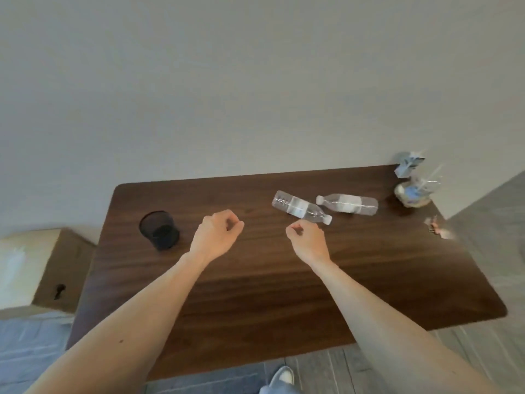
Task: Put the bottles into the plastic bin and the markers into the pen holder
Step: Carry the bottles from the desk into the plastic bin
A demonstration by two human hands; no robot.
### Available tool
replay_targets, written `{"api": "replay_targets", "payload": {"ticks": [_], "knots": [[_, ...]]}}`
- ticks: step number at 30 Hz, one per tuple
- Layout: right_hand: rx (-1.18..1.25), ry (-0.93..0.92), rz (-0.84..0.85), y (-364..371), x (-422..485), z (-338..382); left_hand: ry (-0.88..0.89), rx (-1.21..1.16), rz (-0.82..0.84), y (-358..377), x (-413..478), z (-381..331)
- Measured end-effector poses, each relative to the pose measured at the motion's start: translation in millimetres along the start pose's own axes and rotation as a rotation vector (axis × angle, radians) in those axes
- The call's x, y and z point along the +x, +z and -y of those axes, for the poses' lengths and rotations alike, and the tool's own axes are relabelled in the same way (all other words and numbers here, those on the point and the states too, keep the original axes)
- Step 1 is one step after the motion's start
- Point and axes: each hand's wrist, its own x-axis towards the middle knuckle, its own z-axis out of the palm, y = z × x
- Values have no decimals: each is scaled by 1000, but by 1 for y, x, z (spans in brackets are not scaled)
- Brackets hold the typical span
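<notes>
Two clear plastic bottles lie on their sides on the dark wooden table (284, 280). The nearer bottle (301, 206) points its white cap toward me; the farther bottle (348, 203) lies just behind it to the right, cap to the left. A black mesh pen holder (159, 229) stands upright at the left. My left hand (217, 236) hovers mid-table with fingers curled and nothing in it. My right hand (308, 240) is loosely curled too, empty, just in front of the nearer bottle's cap. I see no markers or plastic bin.
A clear container with blue and white contents (414, 189) stands at the table's far right corner. A small pinkish object (437, 227) lies at the right edge. A cardboard box (42, 268) sits left of the table. A plain wall is behind.
</notes>
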Motion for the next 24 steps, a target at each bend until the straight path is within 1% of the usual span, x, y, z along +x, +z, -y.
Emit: {"api": "replay_targets", "payload": {"ticks": [4,10,13,16,19,24], "knots": [[36,109,-93,-59,24,-56,76,100,63,41,36,-58],[13,173,-125,-91,46,-101,215,365,156,81,90,-101],[-15,220,-132,-100,57,-113,238,480,213,104,127,-109],[-36,256,-146,-109,73,-124,306,592,302,129,170,-113],[-78,277,-129,-118,93,-131,317,689,362,152,202,-113],[-167,250,-90,-125,127,-139,325,787,464,184,233,-108]]}}
